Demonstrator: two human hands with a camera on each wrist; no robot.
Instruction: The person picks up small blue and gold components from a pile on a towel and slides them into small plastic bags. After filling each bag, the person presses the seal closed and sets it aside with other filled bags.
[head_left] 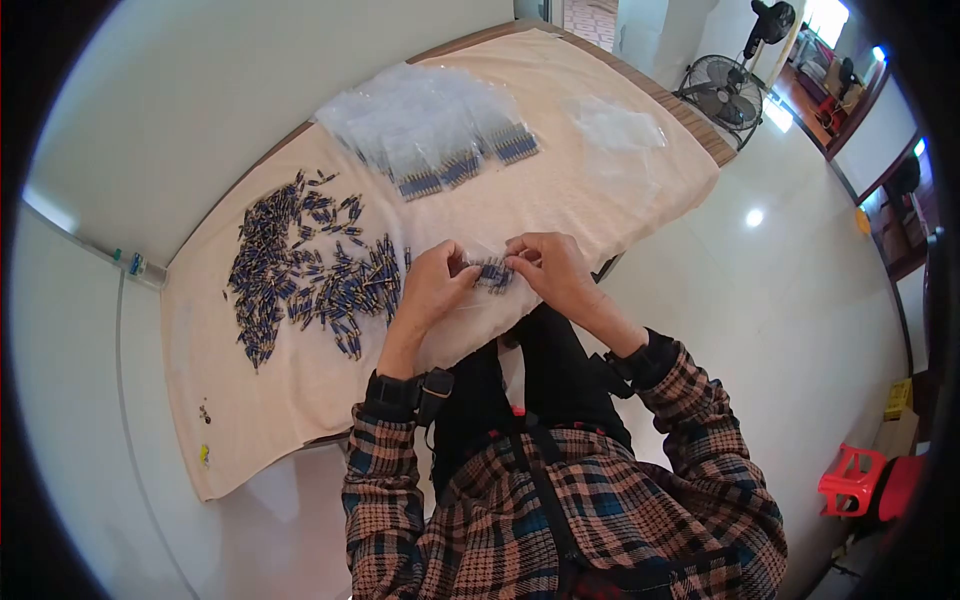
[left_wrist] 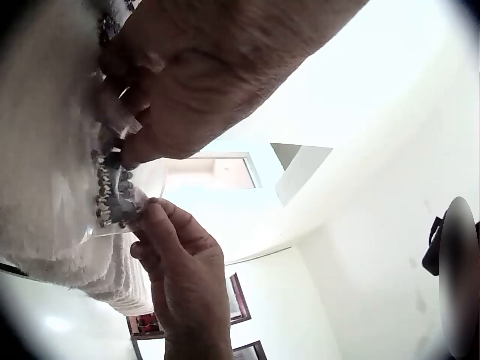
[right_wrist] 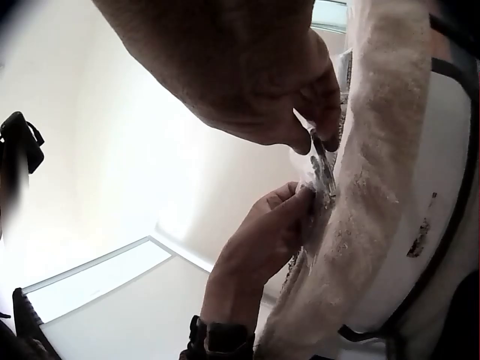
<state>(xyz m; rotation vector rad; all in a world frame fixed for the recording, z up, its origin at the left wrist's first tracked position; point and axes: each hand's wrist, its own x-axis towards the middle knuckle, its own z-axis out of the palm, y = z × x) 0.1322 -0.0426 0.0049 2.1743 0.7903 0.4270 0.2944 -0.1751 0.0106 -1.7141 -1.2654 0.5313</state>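
Left hand (left_wrist: 210, 71), dark in left wrist view, and right hand (left_wrist: 187, 270) pinch clear bag (left_wrist: 81, 225) of blue parts (head_left: 492, 274) near cloth (head_left: 560, 205) edge; packed bags (head_left: 425, 115) only in head view; parts blurred in right wrist.

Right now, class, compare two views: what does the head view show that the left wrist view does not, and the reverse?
Head view only: the standing fan and the person's plaid jacket.

Left wrist view only: a grey triangular patch high up, and a blurred oval shape at the right edge.

Both: the left hand and right hand, their grip on a clear bag of small dark parts, and the pale cloth.
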